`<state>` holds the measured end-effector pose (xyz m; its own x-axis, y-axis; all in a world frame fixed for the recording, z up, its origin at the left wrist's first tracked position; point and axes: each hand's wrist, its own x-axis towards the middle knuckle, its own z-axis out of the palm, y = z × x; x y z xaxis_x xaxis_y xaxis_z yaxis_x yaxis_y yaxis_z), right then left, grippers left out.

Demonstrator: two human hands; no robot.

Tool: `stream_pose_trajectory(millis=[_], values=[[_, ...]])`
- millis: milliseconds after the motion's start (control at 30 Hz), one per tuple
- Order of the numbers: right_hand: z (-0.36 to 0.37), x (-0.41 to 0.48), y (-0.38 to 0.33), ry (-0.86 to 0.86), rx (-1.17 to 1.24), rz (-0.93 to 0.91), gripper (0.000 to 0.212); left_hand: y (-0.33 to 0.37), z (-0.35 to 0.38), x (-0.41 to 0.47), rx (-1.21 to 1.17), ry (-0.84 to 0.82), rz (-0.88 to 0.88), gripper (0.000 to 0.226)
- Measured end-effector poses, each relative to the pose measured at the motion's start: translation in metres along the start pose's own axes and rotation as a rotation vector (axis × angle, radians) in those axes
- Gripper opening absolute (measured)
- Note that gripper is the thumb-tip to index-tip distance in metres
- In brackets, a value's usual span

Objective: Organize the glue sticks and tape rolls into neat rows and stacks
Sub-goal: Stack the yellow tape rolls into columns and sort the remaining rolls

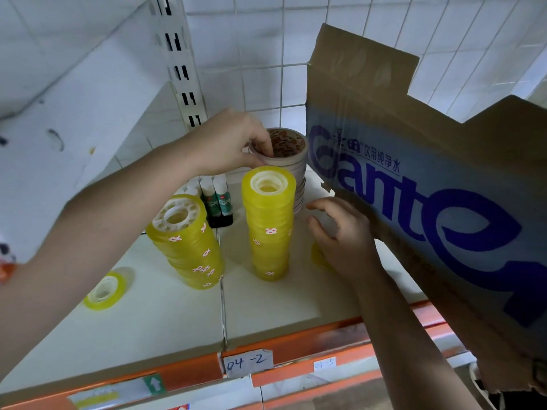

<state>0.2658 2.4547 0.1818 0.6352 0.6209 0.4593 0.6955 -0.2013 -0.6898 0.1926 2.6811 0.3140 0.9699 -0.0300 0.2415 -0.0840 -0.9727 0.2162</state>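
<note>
Two upright stacks of yellow clear tape rolls (268, 229) stand mid-shelf (162, 315), with white-capped green glue sticks (217, 199) upright behind. The left hand (225, 143) pinches the top roll of the rear beige tape stack (297, 167). The right hand (343, 235) hovers, loosely spread, beside a printed cardboard box (414, 187) whose contents are hidden.

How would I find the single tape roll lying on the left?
Start at the big cardboard box on the right and go left past the upright yellow stack and the leaning yellow stack. The single roll lies flat just beyond, nearer the front: one roll alone, not stacked.
</note>
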Motion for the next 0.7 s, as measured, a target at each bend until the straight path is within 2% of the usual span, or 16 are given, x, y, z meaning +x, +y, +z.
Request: stream_pose_trajectory(millis=[700], values=[[0.0017, 0.0004, 0.0032, 0.021, 0.019, -0.021, 0.032, -0.0037, 0.0011, 0.0021, -0.015, -0.035, 0.001, 0.018]])
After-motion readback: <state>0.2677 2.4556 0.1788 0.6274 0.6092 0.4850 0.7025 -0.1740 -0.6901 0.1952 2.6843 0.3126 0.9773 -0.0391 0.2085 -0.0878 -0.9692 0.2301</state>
